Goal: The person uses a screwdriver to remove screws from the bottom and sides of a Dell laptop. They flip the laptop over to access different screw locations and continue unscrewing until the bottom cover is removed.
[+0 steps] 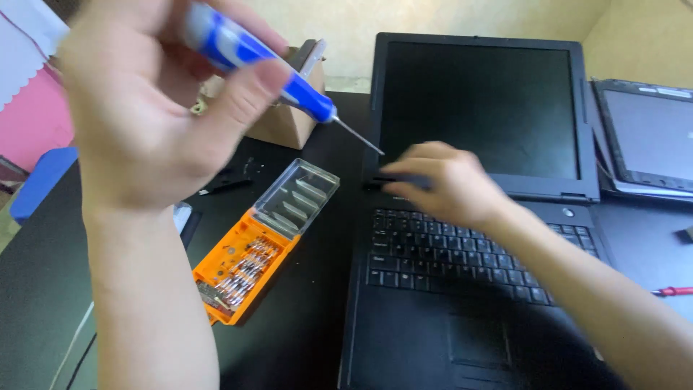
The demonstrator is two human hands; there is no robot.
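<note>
A blue-and-white precision screwdriver (260,61) sits raised over the black desk (43,289), clamped in the fingers of the left hand (137,108), its thin tip pointing toward the black laptop (476,303). The right hand (444,184) rests curled on the laptop's hinge strip above the keyboard; whether it pinches anything cannot be told. 1 orange bit case (242,267) lies open just beside the laptop.

Two hands are seen, the left hand (137,108) and the right hand (444,184); one blue screwdriver (260,61) is counted; one black laptop (469,217) lies open on the one dark worktop (303,318); one orange bit case (253,253) with a clear lid is counted; one cardboard box (289,119); one tablet (646,137); one red-handled tool (673,292) at the right edge.
</note>
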